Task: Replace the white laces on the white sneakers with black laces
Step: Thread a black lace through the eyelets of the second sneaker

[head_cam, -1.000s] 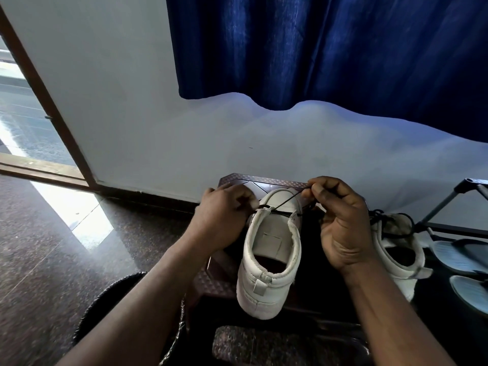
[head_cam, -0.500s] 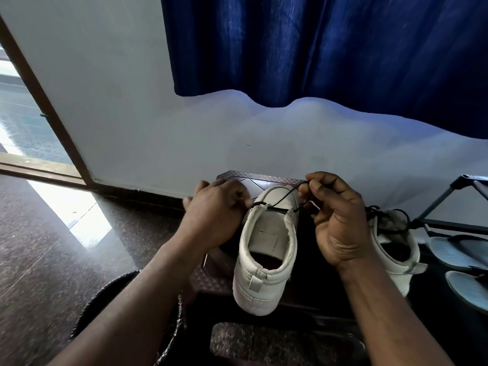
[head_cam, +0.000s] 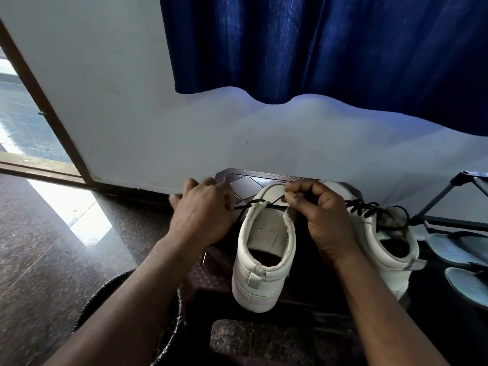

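Sunlight marks the dark floor (head_cam: 52, 260) at far left; next we see the left hand (head_cam: 203, 216), fingers curled over one end of the black lace (head_cam: 250, 202). The lace crosses the top of the white sneaker (head_cam: 264, 260), standing heel toward us on a brown stool (head_cam: 243, 182), and the right hand (head_cam: 323, 217) pinches its other end, the hands apart on either side of the shoe. Rightmost we find the second sneaker (head_cam: 385, 252), already laced in black, and pale sandals (head_cam: 454, 245) beyond.
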